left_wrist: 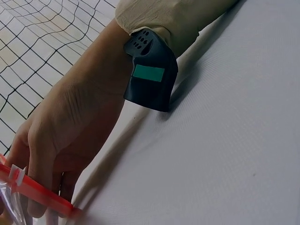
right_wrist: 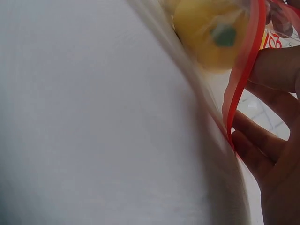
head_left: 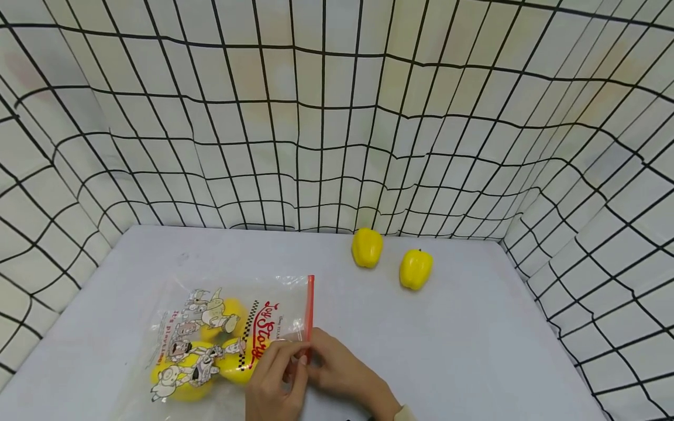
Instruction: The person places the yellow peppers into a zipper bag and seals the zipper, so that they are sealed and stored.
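Bag (head_left: 265, 318), red edge (head_left: 310, 304) pinched by left grip (head_left: 275, 379) and, seemingly, right grip (head_left: 344, 369).

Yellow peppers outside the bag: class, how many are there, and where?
2: one pepper near the back edge of the table, another pepper to its right, nearer the camera. Overlapping yellow shapes inside the bag aren't counted.

Fingers (left_wrist: 41, 164) at a red bag edge (left_wrist: 44, 194), dark wrist device (left_wrist: 157, 91) against beige sleeve (left_wrist: 173, 18)

Passable across the table's (head_left: 489, 333) near right; blocked near left by the bag (head_left: 309, 304), far right of centre by two yellow peppers (head_left: 367, 248), beyond by the gridded wall (head_left: 337, 140).
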Available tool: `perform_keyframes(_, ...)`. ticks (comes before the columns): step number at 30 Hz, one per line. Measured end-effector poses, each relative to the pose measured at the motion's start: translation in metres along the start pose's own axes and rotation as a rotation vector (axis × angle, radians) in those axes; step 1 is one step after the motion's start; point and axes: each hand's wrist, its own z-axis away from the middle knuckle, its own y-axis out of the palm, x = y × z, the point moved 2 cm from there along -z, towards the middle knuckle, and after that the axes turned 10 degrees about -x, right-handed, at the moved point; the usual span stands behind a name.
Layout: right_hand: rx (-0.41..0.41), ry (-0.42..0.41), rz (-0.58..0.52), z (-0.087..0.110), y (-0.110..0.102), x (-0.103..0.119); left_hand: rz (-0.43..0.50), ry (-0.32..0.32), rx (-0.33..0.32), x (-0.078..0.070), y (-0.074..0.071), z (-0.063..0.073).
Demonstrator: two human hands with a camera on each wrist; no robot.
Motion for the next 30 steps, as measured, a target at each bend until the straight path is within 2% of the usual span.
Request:
perform_keyframes(9, -0.014, -0.041, 0.087, -0.001, -0.011, -0.002, 0.0, -0.045, 0.004, -0.001, 0.0, 0.0)
perform_keyframes(17, -0.057, 0.082, 0.106, -0.006, -0.039, -0.011, -0.044, -0.056, 0.015, -0.003, 0.0, 0.0)
perform_keyframes(21, -0.152, 0.108, 0.078, -0.011, -0.055, -0.02, -0.059, -0.059, 0.027, -0.003, -0.001, 0.0)
perform_keyframes(26, -0.336, 0.183, 0.052, -0.019, -0.074, -0.032, -0.063, -0.085, 0.025, -0.004, 0.0, 0.0)
perform_keyframes(30, -0.48, 0.209, 0.054, -0.027, -0.086, -0.04, -0.067, -0.11, 0.027, -0.005, 0.0, 0.001)
